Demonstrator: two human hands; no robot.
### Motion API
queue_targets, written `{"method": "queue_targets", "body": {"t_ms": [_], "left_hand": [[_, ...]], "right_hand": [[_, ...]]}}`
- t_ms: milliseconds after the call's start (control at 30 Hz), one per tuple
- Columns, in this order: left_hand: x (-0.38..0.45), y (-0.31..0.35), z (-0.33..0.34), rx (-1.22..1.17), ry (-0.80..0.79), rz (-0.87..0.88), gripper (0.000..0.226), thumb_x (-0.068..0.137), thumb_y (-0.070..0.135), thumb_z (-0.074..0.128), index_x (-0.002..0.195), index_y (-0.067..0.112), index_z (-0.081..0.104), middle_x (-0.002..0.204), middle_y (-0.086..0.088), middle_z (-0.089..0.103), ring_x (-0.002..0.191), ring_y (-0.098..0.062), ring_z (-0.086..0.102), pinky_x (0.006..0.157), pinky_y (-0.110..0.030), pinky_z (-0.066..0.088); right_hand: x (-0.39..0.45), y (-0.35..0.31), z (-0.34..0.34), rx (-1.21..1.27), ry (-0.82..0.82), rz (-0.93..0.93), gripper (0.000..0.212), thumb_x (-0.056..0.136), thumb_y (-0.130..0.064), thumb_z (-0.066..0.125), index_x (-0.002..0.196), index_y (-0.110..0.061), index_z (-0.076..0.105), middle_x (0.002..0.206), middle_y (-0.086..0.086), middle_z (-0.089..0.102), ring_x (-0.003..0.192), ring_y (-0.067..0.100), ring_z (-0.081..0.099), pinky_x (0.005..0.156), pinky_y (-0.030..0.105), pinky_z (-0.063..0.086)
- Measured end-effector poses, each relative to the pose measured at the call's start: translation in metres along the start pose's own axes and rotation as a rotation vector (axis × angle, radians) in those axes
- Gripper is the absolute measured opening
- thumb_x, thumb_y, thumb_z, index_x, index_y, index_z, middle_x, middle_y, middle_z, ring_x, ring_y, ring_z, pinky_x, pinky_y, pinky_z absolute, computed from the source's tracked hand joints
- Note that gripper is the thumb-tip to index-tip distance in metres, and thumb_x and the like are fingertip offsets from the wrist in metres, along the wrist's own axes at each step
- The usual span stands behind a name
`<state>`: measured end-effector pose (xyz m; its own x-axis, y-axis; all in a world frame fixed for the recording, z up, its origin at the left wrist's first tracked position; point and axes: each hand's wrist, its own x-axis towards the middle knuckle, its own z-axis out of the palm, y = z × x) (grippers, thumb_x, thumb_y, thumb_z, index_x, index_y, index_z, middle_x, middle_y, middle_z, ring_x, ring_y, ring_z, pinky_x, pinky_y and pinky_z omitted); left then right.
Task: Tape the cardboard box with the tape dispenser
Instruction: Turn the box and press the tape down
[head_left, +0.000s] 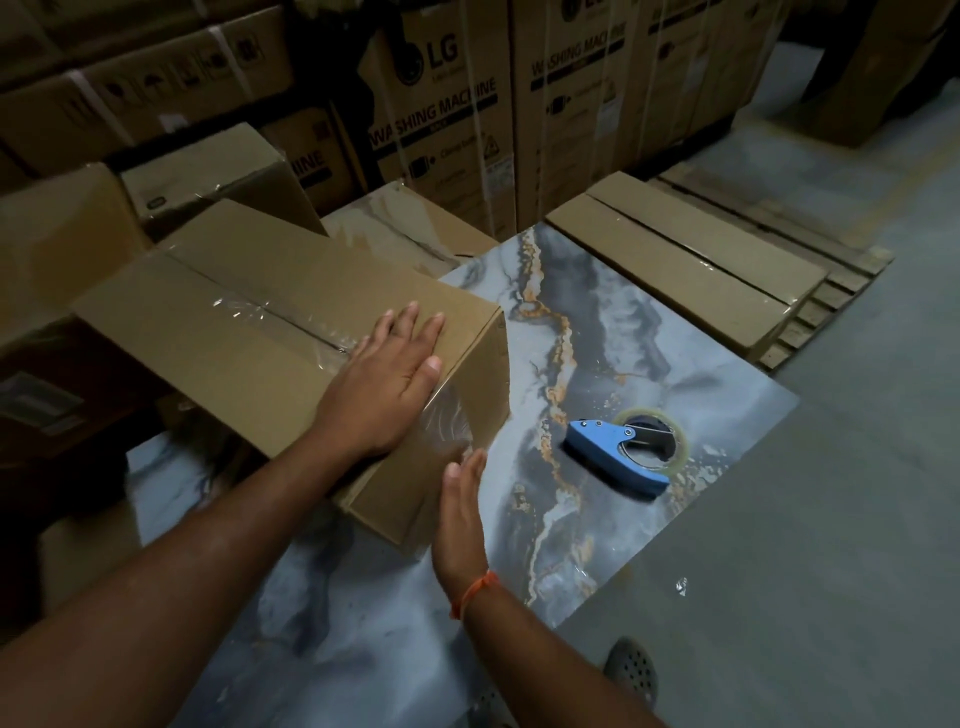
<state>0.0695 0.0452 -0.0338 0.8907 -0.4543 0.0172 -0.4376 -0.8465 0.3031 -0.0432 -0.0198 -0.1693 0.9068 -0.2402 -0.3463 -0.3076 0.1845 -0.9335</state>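
A: Where's the box?
B: Left of centre, long axis running to upper left, left hand flat on it, fingers spread.
A: And the dispenser?
B: Right of centre on the marble slab, nearest the right hand, open, holding nothing.

The person's left hand lies palm down, fingers spread and extended, its forearm stretching in from the lower left. The right hand is held flat and on edge, fingers together and pointing forward, an orange thread band around its wrist.
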Motion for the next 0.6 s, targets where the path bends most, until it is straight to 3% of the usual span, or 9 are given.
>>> {"method": "queue_targets", "body": {"t_ms": [133,200,300,400,600], "left_hand": [[0.002,-0.003,0.001,-0.001,-0.008,0.005,0.056,0.107,0.047,0.022,0.162,0.039,0.012,0.173,0.006,0.005,0.159,-0.018,0.001,0.126,-0.047,0.012],[0.003,-0.003,0.001,-0.006,-0.014,0.005,0.057,0.106,0.047,0.021,0.162,0.038,0.012,0.173,0.005,0.005,0.159,-0.018,0.0,0.127,-0.047,0.011],[0.002,-0.002,0.002,-0.016,-0.011,0.007,0.059,0.104,0.048,0.02,0.162,0.038,0.014,0.173,0.005,0.006,0.159,-0.018,0.001,0.127,-0.047,0.01],[0.002,-0.003,0.002,-0.014,0.002,0.009,0.058,0.106,0.048,0.02,0.162,0.039,0.013,0.173,0.006,0.005,0.159,-0.017,0.0,0.126,-0.045,0.01],[0.001,-0.002,0.002,0.0,0.012,0.006,0.055,0.109,0.045,0.024,0.162,0.039,0.012,0.173,0.007,0.005,0.159,-0.016,0.001,0.126,-0.043,0.01]], "right_hand": [[-0.025,-0.044,0.023,-0.058,0.021,-0.292,0.068,0.098,-0.063,0.019,0.154,-0.036,-0.01,0.161,-0.025,-0.02,0.149,-0.007,-0.014,0.122,0.017,-0.005],[-0.035,-0.06,0.03,-0.063,0.04,-0.415,0.07,0.098,-0.064,0.018,0.156,-0.033,-0.007,0.163,-0.023,-0.017,0.15,-0.004,-0.013,0.12,0.014,-0.004],[-0.036,-0.063,0.027,-0.084,0.051,-0.533,0.067,0.102,-0.054,0.02,0.158,-0.025,-0.002,0.166,-0.015,-0.013,0.153,0.005,-0.009,0.122,0.019,-0.001],[-0.026,-0.043,0.023,-0.084,0.039,-0.47,0.064,0.103,-0.047,0.023,0.157,-0.026,-0.003,0.165,-0.019,-0.015,0.153,0.003,-0.01,0.124,0.023,0.0],[-0.005,-0.016,0.011,-0.098,-0.013,-0.191,0.065,0.101,-0.054,0.024,0.149,-0.036,-0.015,0.161,-0.02,-0.023,0.15,-0.004,-0.014,0.127,0.036,0.0]]}}
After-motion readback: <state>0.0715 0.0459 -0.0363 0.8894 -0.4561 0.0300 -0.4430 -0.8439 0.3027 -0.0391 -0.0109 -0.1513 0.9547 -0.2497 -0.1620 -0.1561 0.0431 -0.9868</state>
